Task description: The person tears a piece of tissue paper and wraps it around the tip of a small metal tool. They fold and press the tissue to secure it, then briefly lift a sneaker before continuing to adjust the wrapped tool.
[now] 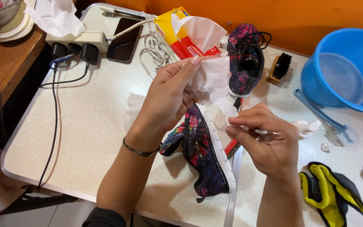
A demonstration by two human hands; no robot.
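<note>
Tissue [213,77] pinched in both hands over patterned shoe [204,147].
Left fingers [185,69] closed on upper sheet, right fingers [242,122] gripping lower edge; shoe just beneath on bench [85,138]. Best kept taut, folded flat.

Tissue pack [177,33]: soft plastic package, yellow on top, red along the lower side, lying tilted at the far edge of the counter [85,138]. Torn open; a white tissue stands out of the opening.

Phone [124,40]: flat black rectangle, screen dark and blank, lying face up just left of the tissue pack, beside a white power strip [76,42]. A white cable crosses above its top corner.
</note>
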